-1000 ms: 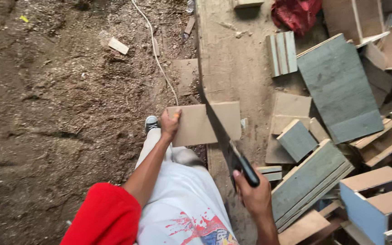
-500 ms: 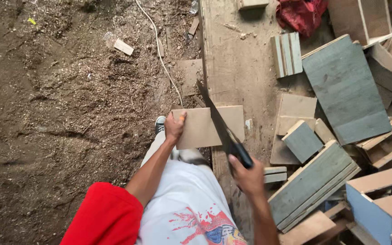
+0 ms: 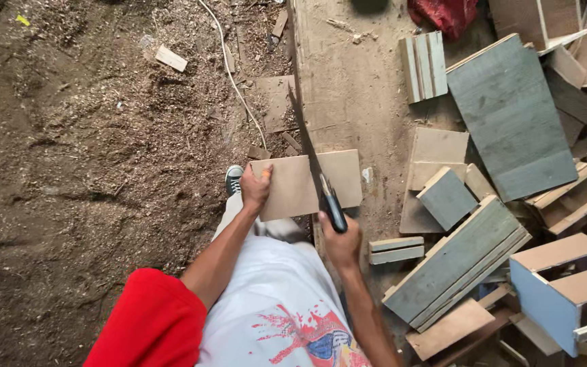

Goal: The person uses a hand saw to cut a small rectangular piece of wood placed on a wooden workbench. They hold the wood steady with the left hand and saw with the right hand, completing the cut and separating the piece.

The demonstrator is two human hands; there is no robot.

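The board (image 3: 305, 183) is a flat, pale brown rectangle with clean, straight edges and a plain face. It lies across the near end of a long, dusty plank (image 3: 348, 88) that runs away from the person, and its left part juts out over the sawdust-strewn ground (image 3: 83, 149). A handsaw (image 3: 310, 160) with a long dark blade and a black handle stands edge-down in the board, a little right of its middle, the blade tip reaching far up along the plank's left edge.

The left hand (image 3: 255, 189) lies on the board's left end, fingers curled over its edge and pressing it down. The right hand (image 3: 341, 241) is wrapped tight around the saw's handle, just at the board's near edge. A dark shoe (image 3: 234, 179) shows just left of the left hand, beside the board.

To the right lie many offcuts: a large grey-green panel (image 3: 507, 115), a small grey square block (image 3: 446, 197), a long grey-green slab (image 3: 460, 261) and a pale blue open box (image 3: 565, 289). A red cloth (image 3: 443, 13) lies at the top edge.

Against the picture from 1 second before, the saw handle sits a little farther from the body and closer to the board's near edge, with more of the blade pushed forward. The left hand holds the same spot on the board, and the board has not shifted on the plank.
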